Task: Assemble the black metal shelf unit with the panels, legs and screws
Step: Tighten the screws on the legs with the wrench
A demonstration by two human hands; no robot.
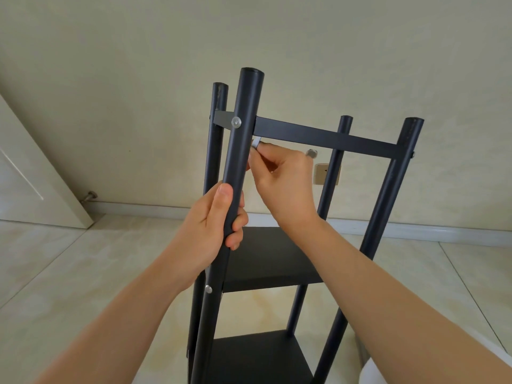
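Against a pale wall stands the black shelf unit (277,261) on the tiled floor (55,273), its four legs rising past a top panel (324,138). Left hand (213,225) wraps its grip round the near leg (238,151), below a silver screw (236,122). Right hand (279,176) reaches under the top panel, its grip pinching a small silver tool (256,142) just behind that leg. Two lower panels (271,259) sit between the legs.

Single head-worn wide-angle view: faces forward and slightly down, close on the shelf frame (277,189) at centre, wall (304,51) behind.
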